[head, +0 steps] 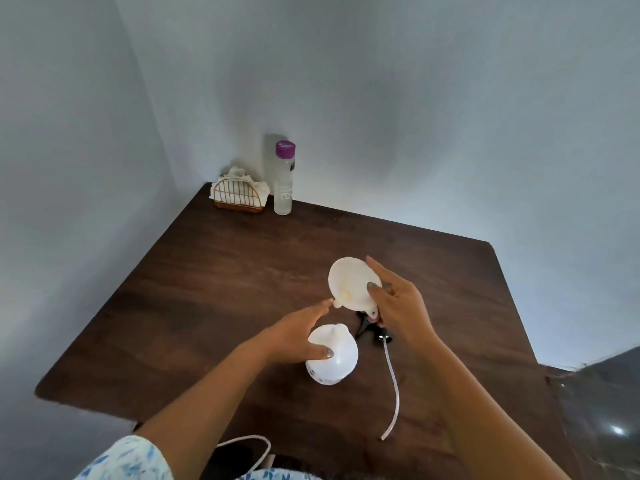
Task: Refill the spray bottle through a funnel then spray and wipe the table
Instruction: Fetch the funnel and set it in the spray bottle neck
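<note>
White spray bottle [332, 358] stands uncapped on the wooden table [242, 271]; left hand [294, 330] rests against it, fingers nearly straight, thumb on its shoulder. Right hand [398, 306] pinches the tilted funnel [349, 282] just above. 1 spray head [365, 327] lies beside the bottle.

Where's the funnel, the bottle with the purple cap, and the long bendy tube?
funnel [347, 280]: head view, inside of its white bowl.
purple-capped bottle [283, 192]: head view, middle of its clear body.
tube [393, 379]: head view, midway along its length.
</note>
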